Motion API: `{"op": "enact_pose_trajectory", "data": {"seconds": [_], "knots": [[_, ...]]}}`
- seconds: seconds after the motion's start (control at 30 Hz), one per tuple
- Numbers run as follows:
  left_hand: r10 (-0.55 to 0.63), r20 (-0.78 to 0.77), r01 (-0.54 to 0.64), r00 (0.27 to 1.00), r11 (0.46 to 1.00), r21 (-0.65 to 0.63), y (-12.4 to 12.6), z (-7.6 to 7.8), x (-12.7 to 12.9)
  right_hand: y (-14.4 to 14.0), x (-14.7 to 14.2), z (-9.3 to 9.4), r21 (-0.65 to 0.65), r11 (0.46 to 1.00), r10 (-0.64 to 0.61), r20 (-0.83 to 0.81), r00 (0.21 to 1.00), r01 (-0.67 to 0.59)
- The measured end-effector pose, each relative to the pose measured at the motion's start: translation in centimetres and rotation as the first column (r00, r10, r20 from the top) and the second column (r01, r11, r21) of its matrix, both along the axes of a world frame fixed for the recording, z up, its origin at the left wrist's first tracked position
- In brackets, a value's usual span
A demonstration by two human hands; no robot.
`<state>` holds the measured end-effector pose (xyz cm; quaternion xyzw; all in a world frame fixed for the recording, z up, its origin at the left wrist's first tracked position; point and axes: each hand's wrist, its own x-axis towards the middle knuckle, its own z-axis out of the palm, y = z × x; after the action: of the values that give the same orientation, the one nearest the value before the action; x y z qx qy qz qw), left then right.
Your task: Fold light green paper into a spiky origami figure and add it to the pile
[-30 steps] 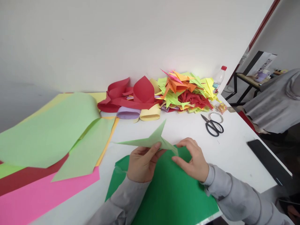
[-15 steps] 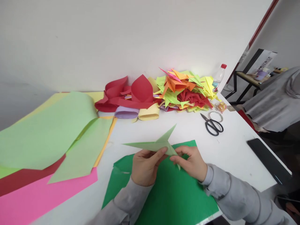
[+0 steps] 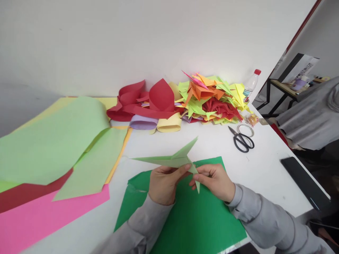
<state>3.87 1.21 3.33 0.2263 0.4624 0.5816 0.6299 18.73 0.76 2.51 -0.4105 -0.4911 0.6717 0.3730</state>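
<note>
Both hands, left hand (image 3: 162, 183) and right hand (image 3: 215, 180), are pinching a pale green fold (image 3: 173, 160) above a dark green sheet (image 3: 196, 218) at the near surface (image 3: 262, 169). Pointed flaps are already formed; finishing creases seemingly remain. Finished folds (image 3: 212, 100) are lying far, scissors (image 3: 242, 140) right.

I can't see where the hands (image 3: 180, 178) pinch the fold (image 3: 172, 160); fingers cover it. Pink sheet (image 3: 39, 218) and green sheet (image 3: 190, 215) run off the bottom edge. Bottle (image 3: 251, 84) is half hidden behind the paper pile (image 3: 212, 100). Print on the far board (image 3: 304, 68) is too small to read.
</note>
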Motion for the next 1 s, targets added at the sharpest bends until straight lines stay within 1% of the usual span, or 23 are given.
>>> {"op": "enact_pose_trajectory", "data": {"seconds": [0.1,0.2,0.27,0.37,0.43,0.57,0.73,0.8,1.0], "knots": [[0.063,-0.005,-0.063,0.998,0.997,-0.044,0.37,0.19,-0.24,-0.09,0.02,0.20,-0.039,0.999,-0.006,-0.030,1.000,0.005],[0.138,0.003,-0.137,0.990,0.988,-0.076,0.67,0.41,-0.35,-0.11,0.12,0.47,-0.046,0.999,0.004,-0.042,0.999,-0.006],[0.164,0.014,-0.162,0.986,0.984,-0.078,0.74,0.51,-0.40,-0.04,0.16,0.56,-0.042,0.999,0.004,-0.041,0.999,-0.006],[0.166,0.024,-0.164,0.986,0.984,-0.070,0.70,0.39,-0.52,0.12,0.07,0.49,-0.061,0.998,-0.026,-0.051,0.998,0.023],[0.163,0.022,-0.162,0.986,0.985,-0.055,0.68,0.15,-0.63,0.19,-0.09,0.34,-0.097,0.994,-0.047,-0.067,0.997,0.040],[0.191,-0.023,-0.192,0.981,0.981,-0.033,0.77,-0.12,-0.72,0.22,-0.33,0.11,-0.156,0.986,-0.077,-0.066,0.995,0.066],[0.254,-0.034,-0.255,0.967,0.965,-0.059,0.89,0.30,-0.41,0.17,-0.22,0.28,-0.100,0.994,-0.047,-0.044,0.998,0.042],[0.260,-0.040,-0.262,0.965,0.963,-0.069,0.85,0.37,-0.28,0.15,-0.26,0.30,-0.092,0.995,-0.044,-0.055,0.997,0.039],[0.240,-0.049,-0.243,0.969,0.967,-0.070,0.71,0.23,-0.14,0.32,-0.43,-0.33,-0.146,0.987,-0.072,-0.018,0.997,0.069]]}}
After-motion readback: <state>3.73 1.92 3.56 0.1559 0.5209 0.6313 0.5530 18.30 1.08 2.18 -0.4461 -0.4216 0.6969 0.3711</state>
